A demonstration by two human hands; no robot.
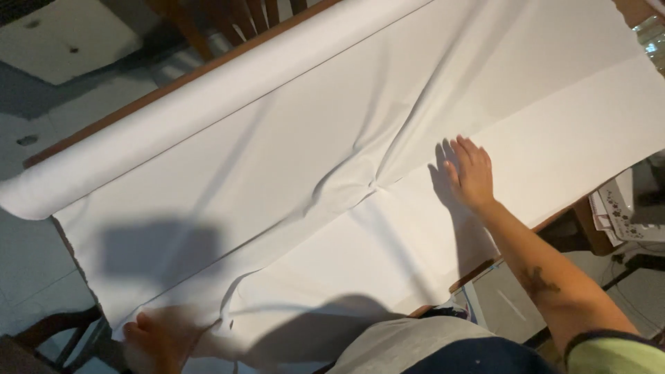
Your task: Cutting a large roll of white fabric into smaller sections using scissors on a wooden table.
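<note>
Right hand (472, 173) lies flat, fingers spread, pressing the white fabric (291, 180). Left hand (149, 343) grips the fabric's near corner.

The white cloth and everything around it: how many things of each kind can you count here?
White fabric roll, partly unrolled: 1
Brown wooden table edge: 1
Bare hands on the cloth: 2, the left hand at the near corner, the right hand flat
Paper with flower print: 1
Total: 5
</note>
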